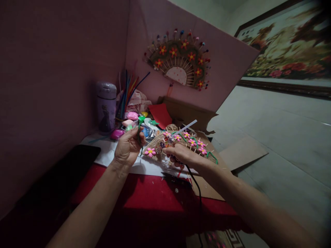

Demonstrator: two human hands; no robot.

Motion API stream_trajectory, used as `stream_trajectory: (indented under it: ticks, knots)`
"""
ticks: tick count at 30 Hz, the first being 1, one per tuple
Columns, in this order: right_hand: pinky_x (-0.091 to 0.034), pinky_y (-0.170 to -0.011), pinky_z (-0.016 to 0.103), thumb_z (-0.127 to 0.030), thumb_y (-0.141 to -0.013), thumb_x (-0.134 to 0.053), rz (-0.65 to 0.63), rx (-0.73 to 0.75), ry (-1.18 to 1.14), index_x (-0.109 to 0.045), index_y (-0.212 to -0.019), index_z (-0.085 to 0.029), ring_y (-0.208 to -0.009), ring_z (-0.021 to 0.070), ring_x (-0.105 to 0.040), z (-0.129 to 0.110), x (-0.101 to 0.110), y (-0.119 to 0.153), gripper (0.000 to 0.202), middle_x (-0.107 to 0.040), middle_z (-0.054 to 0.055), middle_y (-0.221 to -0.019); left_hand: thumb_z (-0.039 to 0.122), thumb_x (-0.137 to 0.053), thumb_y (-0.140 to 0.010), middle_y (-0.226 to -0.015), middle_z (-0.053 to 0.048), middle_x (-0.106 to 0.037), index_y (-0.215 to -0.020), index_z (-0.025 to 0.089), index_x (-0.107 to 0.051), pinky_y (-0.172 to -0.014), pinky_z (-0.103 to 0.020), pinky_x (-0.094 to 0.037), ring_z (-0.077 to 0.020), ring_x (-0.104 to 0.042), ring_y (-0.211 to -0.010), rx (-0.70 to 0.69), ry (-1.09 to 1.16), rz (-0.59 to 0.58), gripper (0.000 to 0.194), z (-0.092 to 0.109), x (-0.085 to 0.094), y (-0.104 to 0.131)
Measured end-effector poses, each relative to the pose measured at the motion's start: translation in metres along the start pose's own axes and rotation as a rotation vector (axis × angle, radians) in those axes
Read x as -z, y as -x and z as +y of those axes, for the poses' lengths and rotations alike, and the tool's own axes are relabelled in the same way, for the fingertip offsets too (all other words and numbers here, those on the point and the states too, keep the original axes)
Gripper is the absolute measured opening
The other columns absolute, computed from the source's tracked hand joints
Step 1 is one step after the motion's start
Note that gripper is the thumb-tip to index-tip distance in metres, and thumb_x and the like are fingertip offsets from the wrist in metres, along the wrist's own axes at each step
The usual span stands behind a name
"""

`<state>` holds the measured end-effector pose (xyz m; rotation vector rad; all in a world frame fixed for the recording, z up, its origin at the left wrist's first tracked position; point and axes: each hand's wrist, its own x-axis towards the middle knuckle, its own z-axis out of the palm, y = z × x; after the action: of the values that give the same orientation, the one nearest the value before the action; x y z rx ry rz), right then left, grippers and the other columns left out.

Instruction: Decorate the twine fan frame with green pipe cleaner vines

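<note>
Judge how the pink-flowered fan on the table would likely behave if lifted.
The pink-flowered fan is probably light for its size, since its fibrous brown surface suggests light craft material. Its raised pink flowers might loosen if gripped carelessly. The green trim, thin and curving, would likely bend easily rather than stay stiff.

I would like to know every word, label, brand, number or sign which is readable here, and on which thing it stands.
None can be read.
Framed picture: small dark marks near its upper left corner, too blurred to read.
Lilac flask: a dark printed figure; any lettering is too small to read.
</note>
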<state>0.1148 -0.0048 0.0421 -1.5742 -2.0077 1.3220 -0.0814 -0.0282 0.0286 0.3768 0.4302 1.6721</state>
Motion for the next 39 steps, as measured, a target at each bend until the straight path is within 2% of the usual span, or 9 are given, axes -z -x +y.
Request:
stream_trajectory:
  ticks: [6,15,26,39]
  knots:
    - [-0.024,-0.033,0.024,-0.042,-0.080,-0.049,-0.021,-0.005,-0.035,-0.042,-0.064,-0.021,-0.037,0.0088,-0.037,0.009,0.002,0.002,0.027,-0.044,-0.002,-0.048,0.012,-0.045,-0.088,-0.060,-0.002,-0.058,-0.083,0.011,-0.060,-0.048,-0.019,-0.043,-0.0080,-0.053,-0.050,0.012,-0.002,0.005,0.016,0.000,-0.001,0.001]
    - [-0.024,-0.035,0.023,-0.039,-0.081,-0.050,0.029,-0.050,0.013,-0.042,-0.059,-0.020,-0.039,0.0080,-0.036,-0.001,-0.003,0.015,0.030,-0.043,-0.002,-0.049,0.013,-0.050,-0.085,-0.062,-0.002,-0.059,-0.083,0.011,-0.060,-0.049,-0.019,-0.042,-0.0080,-0.053,-0.051,0.007,0.004,-0.007,0.010,-0.001,0.001,-0.001]
    - [-0.026,-0.037,0.025,-0.042,-0.082,-0.048,0.012,-0.088,0.102,-0.046,-0.057,-0.019,-0.037,0.0094,-0.036,-0.002,0.000,0.021,0.035,-0.043,-0.001,-0.044,0.016,-0.059,-0.080,-0.063,-0.001,-0.060,-0.081,0.013,-0.060,-0.049,-0.020,-0.042,-0.0079,-0.053,-0.052,0.010,0.003,-0.036,0.004,-0.001,0.005,-0.003]
    - [-0.028,-0.033,0.024,-0.035,-0.079,-0.047,-0.001,-0.094,0.086,-0.045,-0.057,-0.019,-0.033,0.0098,-0.038,-0.001,-0.001,0.029,0.028,-0.044,-0.002,-0.043,0.014,-0.053,-0.084,-0.063,-0.001,-0.060,-0.084,0.012,-0.060,-0.050,-0.019,-0.043,-0.0079,-0.054,-0.052,0.001,0.008,-0.033,0.008,-0.001,0.004,-0.002]
